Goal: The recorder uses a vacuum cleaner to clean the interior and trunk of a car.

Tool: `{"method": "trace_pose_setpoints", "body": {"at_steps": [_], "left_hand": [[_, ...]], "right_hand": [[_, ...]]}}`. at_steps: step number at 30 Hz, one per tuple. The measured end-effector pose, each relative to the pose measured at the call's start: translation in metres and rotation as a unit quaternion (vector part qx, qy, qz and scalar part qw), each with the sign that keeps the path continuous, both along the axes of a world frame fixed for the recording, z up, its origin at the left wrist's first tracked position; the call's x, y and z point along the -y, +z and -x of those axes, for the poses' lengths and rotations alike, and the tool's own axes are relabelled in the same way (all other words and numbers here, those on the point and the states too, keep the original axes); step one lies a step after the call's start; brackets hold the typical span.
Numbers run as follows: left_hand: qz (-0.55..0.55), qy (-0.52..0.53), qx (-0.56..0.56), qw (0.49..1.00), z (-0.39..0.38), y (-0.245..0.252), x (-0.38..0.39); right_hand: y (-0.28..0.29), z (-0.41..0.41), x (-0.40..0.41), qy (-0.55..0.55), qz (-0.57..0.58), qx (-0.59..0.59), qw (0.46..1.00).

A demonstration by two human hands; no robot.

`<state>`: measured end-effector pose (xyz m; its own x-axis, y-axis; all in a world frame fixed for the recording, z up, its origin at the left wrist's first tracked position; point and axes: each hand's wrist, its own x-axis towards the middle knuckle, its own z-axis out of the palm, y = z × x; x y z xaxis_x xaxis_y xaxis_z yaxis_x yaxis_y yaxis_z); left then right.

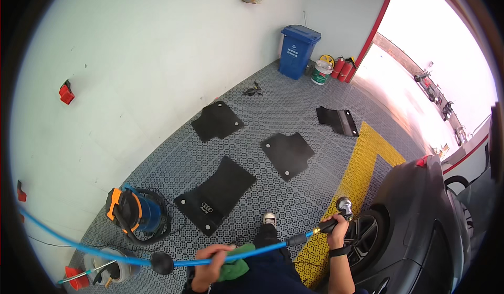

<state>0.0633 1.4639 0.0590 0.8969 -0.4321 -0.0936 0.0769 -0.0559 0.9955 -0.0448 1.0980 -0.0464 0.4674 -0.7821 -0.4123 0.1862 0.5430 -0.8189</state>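
My right hand is closed around the black handle of a hose-fed gun, which has a shiny rounded head. A brass fitting joins the gun to a blue hose that crosses in front of me from the left wall. My left hand grips this hose, with a green cloth held against it. A black ball sits on the hose left of that hand. Beyond the gun is the rear wheel of a dark grey car.
Several black car floor mats, including a large one nearest me, lie on the grey grid floor. A blue-and-orange vacuum and a white bucket stand at left. Along the far wall are a blue wheeled bin and red fire extinguishers.
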Motion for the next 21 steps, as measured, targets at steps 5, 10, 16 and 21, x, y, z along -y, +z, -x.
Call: {"method": "trace_pose_setpoints", "body": {"at_steps": [5, 10, 16, 21], "left_hand": [[0.047, 0.147, 0.033, 0.987, -0.026, 0.046, -0.048], [0.102, 0.133, 0.122, 0.978, -0.038, 0.030, -0.048], [0.052, 0.131, 0.094, 0.986, -0.046, -0.014, -0.005], [0.004, 0.097, 0.010, 0.995, -0.046, -0.034, 0.049]], "right_hand": [[0.021, -0.016, 0.000, 0.051, -0.011, 0.053, 0.997], [0.024, -0.032, 0.010, 0.146, -0.083, -0.016, 0.986], [-0.015, -0.022, 0.053, 0.198, -0.096, -0.098, 0.970], [-0.023, -0.027, 0.098, 0.190, -0.070, -0.047, 0.978]]}}
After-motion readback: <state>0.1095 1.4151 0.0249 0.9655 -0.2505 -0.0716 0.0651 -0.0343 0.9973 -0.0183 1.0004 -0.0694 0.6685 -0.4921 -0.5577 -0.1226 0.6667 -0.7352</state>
